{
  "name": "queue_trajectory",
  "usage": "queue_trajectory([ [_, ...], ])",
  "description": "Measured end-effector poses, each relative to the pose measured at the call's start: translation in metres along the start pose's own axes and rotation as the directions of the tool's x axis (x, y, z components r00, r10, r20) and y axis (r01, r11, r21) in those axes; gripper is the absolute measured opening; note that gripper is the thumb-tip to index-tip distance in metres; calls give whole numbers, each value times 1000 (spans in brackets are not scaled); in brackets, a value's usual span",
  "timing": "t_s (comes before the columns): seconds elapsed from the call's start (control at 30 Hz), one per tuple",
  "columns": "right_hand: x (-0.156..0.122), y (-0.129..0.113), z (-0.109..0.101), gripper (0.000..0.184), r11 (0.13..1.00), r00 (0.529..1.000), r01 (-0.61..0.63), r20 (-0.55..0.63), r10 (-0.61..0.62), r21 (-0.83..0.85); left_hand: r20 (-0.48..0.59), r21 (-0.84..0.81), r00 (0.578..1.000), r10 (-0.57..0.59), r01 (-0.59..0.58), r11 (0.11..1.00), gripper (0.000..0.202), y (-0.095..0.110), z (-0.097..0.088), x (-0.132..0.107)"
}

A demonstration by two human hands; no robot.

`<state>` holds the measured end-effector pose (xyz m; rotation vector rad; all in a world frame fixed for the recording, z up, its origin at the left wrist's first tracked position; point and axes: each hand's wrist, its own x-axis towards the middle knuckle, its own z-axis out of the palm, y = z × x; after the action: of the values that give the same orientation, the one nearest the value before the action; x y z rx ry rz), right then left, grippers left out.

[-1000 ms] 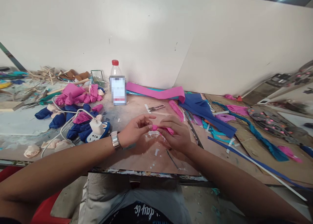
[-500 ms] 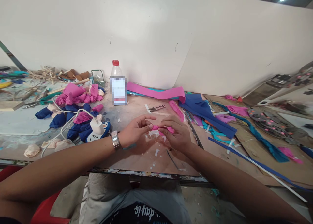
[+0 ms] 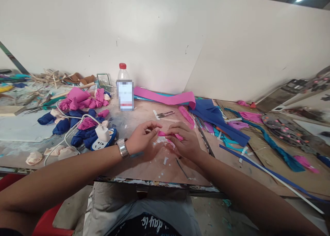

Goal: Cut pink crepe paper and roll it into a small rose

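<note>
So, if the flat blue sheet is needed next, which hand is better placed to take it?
The right hand, probably: it is nearer the flat blue sheet than the left hand, though it holds the pink piece.

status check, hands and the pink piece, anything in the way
Left hand and right hand pinching small pink piece between them. Snips lying beyond, untouched. Nothing visible blocking the hands.

A silver watch (image 3: 122, 148) with a metal link band circles the left wrist (image 3: 129, 145). The shirt (image 3: 129, 226) is black with white, script-like lettering (image 3: 156, 223); a dark sleeve (image 3: 7, 232) edge shows. The trousers (image 3: 103, 203) are pale grey and creased.
</note>
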<state>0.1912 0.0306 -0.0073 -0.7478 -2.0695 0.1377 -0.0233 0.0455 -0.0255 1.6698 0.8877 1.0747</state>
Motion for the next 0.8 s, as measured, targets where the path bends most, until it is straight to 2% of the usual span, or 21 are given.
queue_trajectory([
  [0.07,-1,1,0,7,1000,1000,-10,8,10,-2,-29,76,994,104,-102,992,30,5,0,-3],
  [0.13,-1,3,1,8,1000,1000,-6,10,5,12,-4,130,979,203,-201,971,27,9,0,-5],
  [0.2,0,3,2,9,999,1000,20,8,-21,28,30,156,967,251,-253,955,24,13,-1,-6],
  [0.57,1,3,1,13,994,995,103,-12,-103,34,60,130,973,223,-229,965,21,11,-2,-5],
  [0.8,2,3,-1,8,988,988,151,-11,-152,-14,126,71,968,215,-225,972,22,11,-2,-3],
])
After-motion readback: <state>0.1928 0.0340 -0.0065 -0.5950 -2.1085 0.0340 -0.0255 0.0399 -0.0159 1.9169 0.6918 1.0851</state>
